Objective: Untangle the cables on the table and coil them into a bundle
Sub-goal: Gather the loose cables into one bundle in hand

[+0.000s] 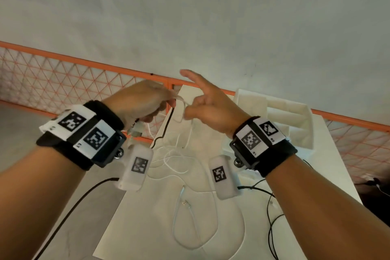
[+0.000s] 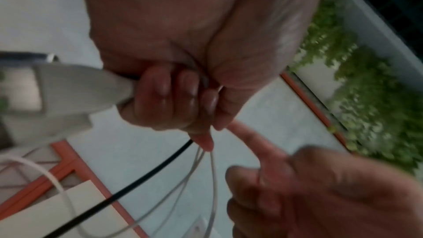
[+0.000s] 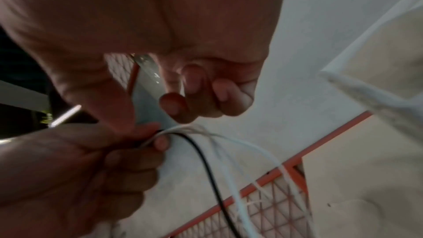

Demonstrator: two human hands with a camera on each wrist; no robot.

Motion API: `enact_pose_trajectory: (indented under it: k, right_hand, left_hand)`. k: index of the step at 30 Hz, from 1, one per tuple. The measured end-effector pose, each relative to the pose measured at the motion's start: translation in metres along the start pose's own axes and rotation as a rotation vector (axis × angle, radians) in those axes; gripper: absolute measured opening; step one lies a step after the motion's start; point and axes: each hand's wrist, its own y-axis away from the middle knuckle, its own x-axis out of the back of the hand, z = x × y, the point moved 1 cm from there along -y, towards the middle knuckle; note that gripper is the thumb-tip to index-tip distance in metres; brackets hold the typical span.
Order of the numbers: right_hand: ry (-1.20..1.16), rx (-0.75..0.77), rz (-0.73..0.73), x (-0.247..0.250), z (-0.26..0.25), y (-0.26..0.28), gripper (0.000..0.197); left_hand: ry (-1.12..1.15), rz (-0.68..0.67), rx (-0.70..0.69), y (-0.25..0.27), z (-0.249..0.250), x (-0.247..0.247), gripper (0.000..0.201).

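Note:
Both hands are raised above the white table (image 1: 135,228). My left hand (image 1: 145,101) grips a bunch of cables (image 2: 206,160): thin white strands and one black cable (image 2: 142,180) hang from its fist. A pale plug block (image 2: 68,93) sticks out of the same fist. My right hand (image 1: 202,101) is close beside it, index finger straight and the other fingers curled. Its thumb lies by a white loop (image 1: 180,112); whether it pinches the loop is unclear. More white cable (image 1: 190,217) lies in loose loops on the table, with a connector end (image 1: 184,202).
A white moulded tray (image 1: 285,116) stands at the table's back right. An orange mesh fence (image 1: 63,82) runs behind the table, over a grey floor. Black wrist-camera leads (image 1: 270,228) trail on the right and off the left edge (image 1: 73,207).

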Motion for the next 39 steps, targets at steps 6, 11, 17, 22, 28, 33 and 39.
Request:
enact_pose_trajectory:
  k: [6, 11, 17, 22, 28, 33, 39]
  right_hand:
    - [0.065, -0.244, -0.113, -0.037, 0.045, -0.008, 0.02]
    - [-0.109, -0.431, 0.124, -0.028, 0.081, -0.018, 0.021]
    - [-0.165, 0.001, 0.587, 0.022, 0.043, -0.043, 0.026]
    - [0.155, 0.019, 0.441, 0.021, 0.067, -0.026, 0.058]
    - [0.351, -0.264, -0.032, -0.026, 0.122, 0.037, 0.089]
    - [0.603, -0.399, -0.409, -0.065, 0.182, 0.094, 0.042]
    - [0.914, -0.442, -0.673, -0.079, 0.221, 0.143, 0.039]
  left_hand:
    - [-0.076, -0.025, -0.106, 0.025, 0.01, -0.002, 0.042]
    - [0.135, -0.047, -0.262, 0.043, 0.009, 0.029, 0.037]
    - [-0.131, -0.289, -0.183, 0.044, -0.031, 0.027, 0.034]
    - [-0.152, -0.092, 0.016, 0.017, -0.074, 0.0, 0.031]
    - [-0.091, 0.08, 0.249, -0.005, -0.116, -0.039, 0.029]
    - [0.038, -0.01, 0.26, -0.007, -0.118, -0.056, 0.021]
    - [0.243, 0.013, 0.207, 0.0, -0.116, -0.06, 0.018]
